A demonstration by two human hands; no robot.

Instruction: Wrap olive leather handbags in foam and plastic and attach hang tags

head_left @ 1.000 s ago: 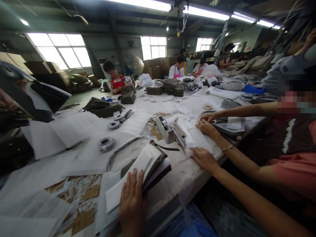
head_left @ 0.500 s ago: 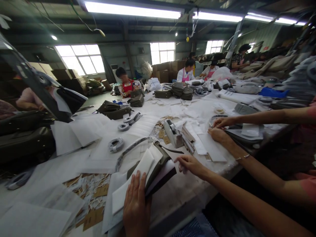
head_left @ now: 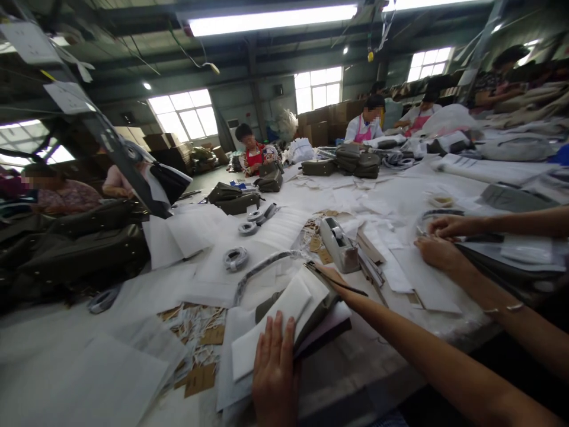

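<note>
My left hand (head_left: 275, 362) lies flat with its fingers stretched out on white foam sheets (head_left: 275, 323) at the front of an olive bag (head_left: 317, 308). The bag leans on the table, its wrapped handle (head_left: 255, 270) arching behind it. My right hand (head_left: 331, 277) reaches to the far right side of the bag, by a dark strap (head_left: 342, 286); its fingers are hidden behind the bag and strap. Just beyond it stands a grey tape dispenser (head_left: 340, 246).
Brown tags with strings (head_left: 200, 379) and white sheets (head_left: 111, 379) lie at the left. A co-worker's hands (head_left: 438, 243) work at the right over another bag (head_left: 502, 267). Dark bags (head_left: 84, 249) are piled at the far left. Wrapped rings (head_left: 235, 258) lie behind.
My right hand has moved from the bag's right side to behind its upper edge. My left hand stays on the foam sheets. The whole view has shifted left.
</note>
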